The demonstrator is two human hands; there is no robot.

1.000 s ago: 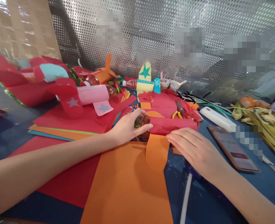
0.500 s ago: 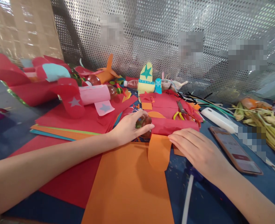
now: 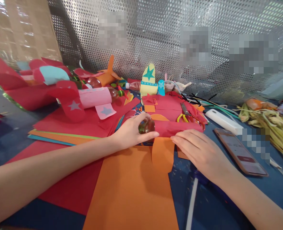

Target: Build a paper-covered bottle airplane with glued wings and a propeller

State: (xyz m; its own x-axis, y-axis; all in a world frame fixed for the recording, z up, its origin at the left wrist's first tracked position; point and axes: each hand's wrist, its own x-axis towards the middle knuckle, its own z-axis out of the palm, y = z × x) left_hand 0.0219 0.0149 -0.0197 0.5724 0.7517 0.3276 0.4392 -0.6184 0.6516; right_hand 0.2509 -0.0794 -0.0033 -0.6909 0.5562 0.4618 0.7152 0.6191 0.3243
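Observation:
A plastic bottle (image 3: 147, 126) wrapped in red paper (image 3: 169, 127) lies sideways in front of me. One rounded orange paper flap (image 3: 164, 155) hangs from its near side; another shows behind it. My left hand (image 3: 129, 131) is curled round the bottle's bare end, with the thumb along the near side and the fingers over the top. Against the wrap's near right side rests my right hand (image 3: 199, 148), fingers together, tips where the flap meets the red paper; its thumb is hidden. Beneath are an orange sheet (image 3: 131, 191) and red sheets (image 3: 69, 179).
Paper-decorated bottles, one pink (image 3: 95, 97) and one yellow (image 3: 149, 86), stand behind. Scissors (image 3: 184, 110), a phone (image 3: 240, 151), a white-handled tool (image 3: 224, 121) and dried husks (image 3: 271, 127) lie right. A white stick (image 3: 192, 204) juts from a dark blue tool (image 3: 200, 175). Perforated metal (image 3: 155, 38) backs the table.
The view has shifted slightly, so most things sit a little further left. Both hands stay on the wrapped bottle, with the left fingers and thumb barely changed.

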